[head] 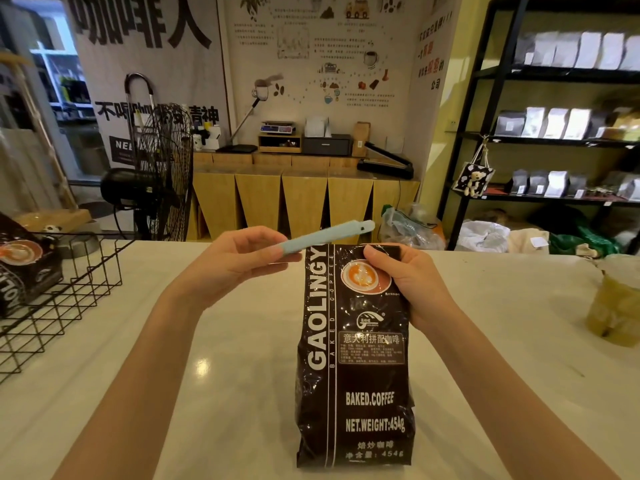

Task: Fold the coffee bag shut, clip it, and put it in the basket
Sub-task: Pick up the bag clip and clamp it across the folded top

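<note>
The coffee bag (pixel 353 358) is standing upright on the bench (pixel 214 358), between the hands. The clip (pixel 329 237) is hovering at its top left corner. The basket (pixel 65 292) is sitting far left, a cup (pixel 616 303) far right.

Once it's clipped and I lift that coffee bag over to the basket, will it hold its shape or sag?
The coffee bag looks full and stands upright, so probably firm and fairly heavy. Its glossy film may be slippery. The right hand steadies its folded top, so it may tip.
</note>
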